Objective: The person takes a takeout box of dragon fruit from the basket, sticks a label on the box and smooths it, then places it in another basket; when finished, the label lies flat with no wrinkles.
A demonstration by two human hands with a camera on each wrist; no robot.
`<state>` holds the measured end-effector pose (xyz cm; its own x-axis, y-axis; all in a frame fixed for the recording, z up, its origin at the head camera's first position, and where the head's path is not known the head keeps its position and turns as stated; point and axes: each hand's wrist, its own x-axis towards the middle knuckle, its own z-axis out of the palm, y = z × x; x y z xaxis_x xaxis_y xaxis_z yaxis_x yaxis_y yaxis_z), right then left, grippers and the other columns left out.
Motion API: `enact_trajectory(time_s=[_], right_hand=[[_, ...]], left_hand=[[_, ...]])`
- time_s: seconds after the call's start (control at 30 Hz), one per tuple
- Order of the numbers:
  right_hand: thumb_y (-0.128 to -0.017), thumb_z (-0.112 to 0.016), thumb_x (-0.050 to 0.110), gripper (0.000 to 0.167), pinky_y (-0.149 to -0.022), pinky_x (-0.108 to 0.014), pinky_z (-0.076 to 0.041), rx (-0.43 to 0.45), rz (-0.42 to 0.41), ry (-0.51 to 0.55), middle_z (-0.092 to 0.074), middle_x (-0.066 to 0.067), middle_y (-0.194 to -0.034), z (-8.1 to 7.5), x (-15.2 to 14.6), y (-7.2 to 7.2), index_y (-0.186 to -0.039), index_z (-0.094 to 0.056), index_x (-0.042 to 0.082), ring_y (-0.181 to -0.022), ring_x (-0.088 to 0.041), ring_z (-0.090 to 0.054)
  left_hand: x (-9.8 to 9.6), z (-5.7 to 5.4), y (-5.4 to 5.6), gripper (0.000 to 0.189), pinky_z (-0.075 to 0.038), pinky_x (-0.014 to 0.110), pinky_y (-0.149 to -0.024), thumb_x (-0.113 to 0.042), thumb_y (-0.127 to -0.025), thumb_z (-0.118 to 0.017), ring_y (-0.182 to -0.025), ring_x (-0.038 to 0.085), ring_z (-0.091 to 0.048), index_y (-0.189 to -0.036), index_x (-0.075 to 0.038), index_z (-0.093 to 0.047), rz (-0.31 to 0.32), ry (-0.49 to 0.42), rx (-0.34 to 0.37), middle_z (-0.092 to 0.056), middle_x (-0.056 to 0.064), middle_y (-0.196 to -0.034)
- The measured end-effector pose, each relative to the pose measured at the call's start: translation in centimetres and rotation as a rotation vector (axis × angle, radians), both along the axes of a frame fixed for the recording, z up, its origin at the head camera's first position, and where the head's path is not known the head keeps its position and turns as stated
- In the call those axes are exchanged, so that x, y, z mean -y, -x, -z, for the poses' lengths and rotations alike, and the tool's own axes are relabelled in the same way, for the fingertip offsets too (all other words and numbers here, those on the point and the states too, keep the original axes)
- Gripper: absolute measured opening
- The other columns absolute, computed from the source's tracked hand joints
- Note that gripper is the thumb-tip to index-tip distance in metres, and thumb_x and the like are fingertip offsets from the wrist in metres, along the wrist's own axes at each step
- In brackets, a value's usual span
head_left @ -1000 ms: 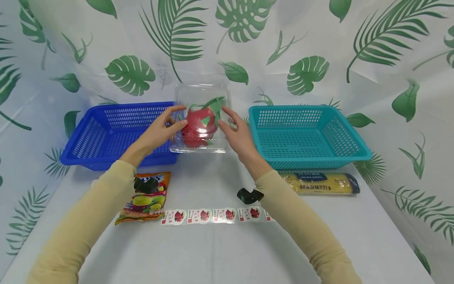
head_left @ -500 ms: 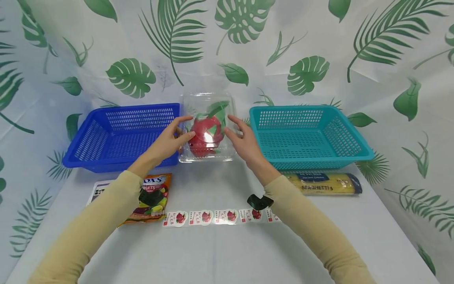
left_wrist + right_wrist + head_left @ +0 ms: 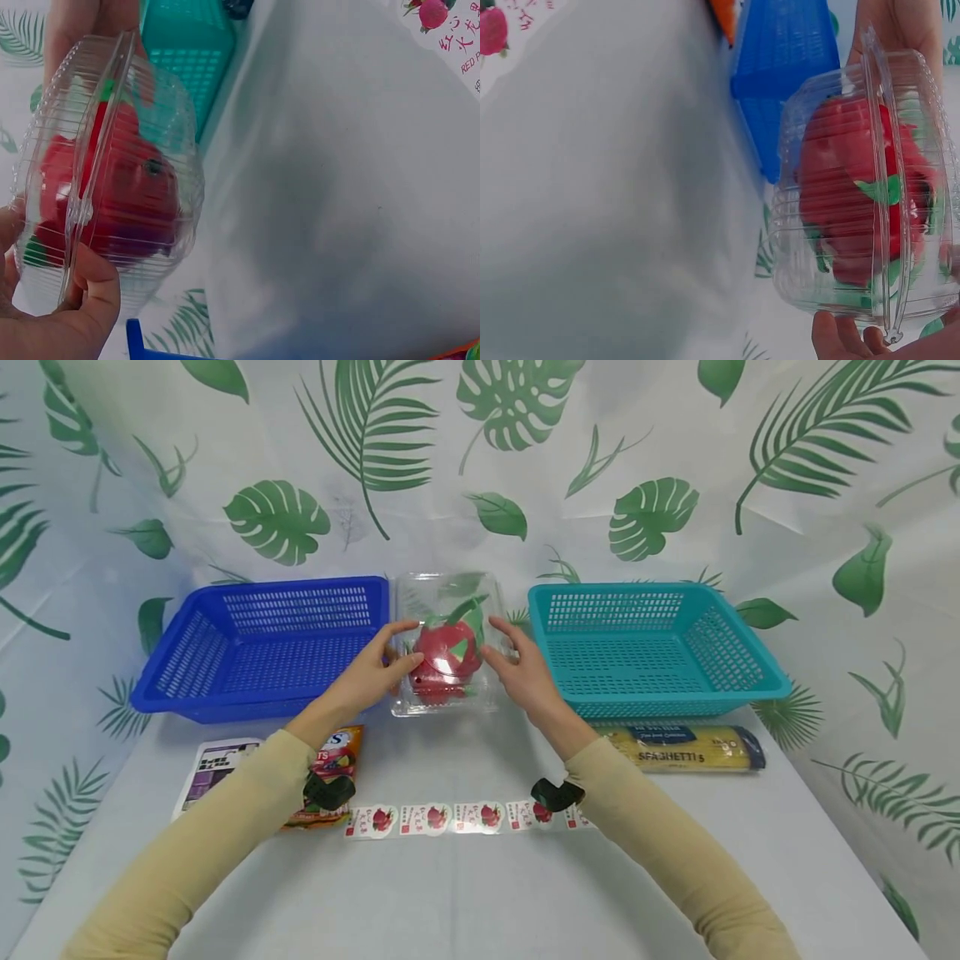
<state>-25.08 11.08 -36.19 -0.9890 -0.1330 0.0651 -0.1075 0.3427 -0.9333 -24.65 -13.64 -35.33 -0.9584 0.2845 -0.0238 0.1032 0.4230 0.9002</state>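
Note:
A clear plastic clamshell box hangs in the air above the back of the table, between two baskets. Inside it lies a red dragon fruit with green leaf tips. My left hand grips the box's left side, thumb on the front face. On the opposite side my right hand holds it the same way. The left wrist view shows the lid closed, with left thumb and fingers pinching around the joined rims. In the right wrist view, the right fingers curl under the box's near end.
A blue basket stands left, a teal basket right. A spaghetti pack lies before the teal one. At left are a candy bag and a printed purple-and-white packet. A strip of dragon fruit stickers crosses the table front.
Both hands have brought the box down and slightly to the right, from overlapping the blue basket to the gap between the baskets. The purple-and-white packet has come out from behind the left sleeve.

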Motion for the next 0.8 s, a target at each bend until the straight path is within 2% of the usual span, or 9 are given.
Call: enact_trajectory(time_s=[0.2, 0.4, 0.63, 0.8], right_hand=[[-0.100, -0.056, 0.036, 0.054, -0.102, -0.050, -0.043, 0.018, -0.002, -0.021, -0.028, -0.002, -0.157, 0.4, -0.4, -0.2, -0.150, -0.038, 0.028, -0.142, -0.032, -0.028], [-0.100, -0.055, 0.037, 0.055, -0.101, -0.050, -0.045, 0.049, -0.004, -0.031, -0.027, -0.004, -0.158, 0.9, -0.7, -0.3, -0.151, -0.036, 0.031, -0.140, -0.035, -0.032], [-0.100, -0.055, 0.037, 0.054, -0.101, -0.049, -0.045, 0.073, 0.003, -0.033, -0.027, -0.005, -0.158, 1.1, -1.0, -0.4, -0.150, -0.036, 0.031, -0.138, -0.036, -0.036], [-0.100, -0.055, 0.035, 0.053, -0.101, -0.050, -0.044, 0.077, 0.004, -0.033, -0.027, -0.007, -0.157, 1.2, -1.1, -0.5, -0.150, -0.037, 0.029, -0.139, -0.036, -0.034]], left_hand=[[-0.1, 0.5, 0.1, 0.056, -0.046, 0.035, -0.066, -0.035, -0.100, -0.056, -0.069, 0.026, -0.054, -0.150, -0.030, -0.031, 0.028, 0.004, 0.014, -0.048, 0.013, -0.093], [-0.4, 0.7, 0.1, 0.056, -0.047, 0.034, -0.065, -0.035, -0.100, -0.055, -0.069, 0.026, -0.053, -0.150, -0.031, -0.031, 0.038, 0.009, 0.038, -0.049, 0.014, -0.092], [-0.9, 0.7, -0.5, 0.057, -0.048, 0.033, -0.066, -0.035, -0.101, -0.054, -0.074, 0.035, -0.056, -0.152, -0.029, -0.028, 0.049, 0.047, 0.034, -0.051, 0.015, -0.092], [-1.2, 1.1, -0.6, 0.056, -0.050, 0.039, -0.069, -0.034, -0.101, -0.054, -0.072, 0.032, -0.057, -0.151, -0.029, -0.029, 0.042, 0.052, 0.034, -0.052, 0.014, -0.091]])
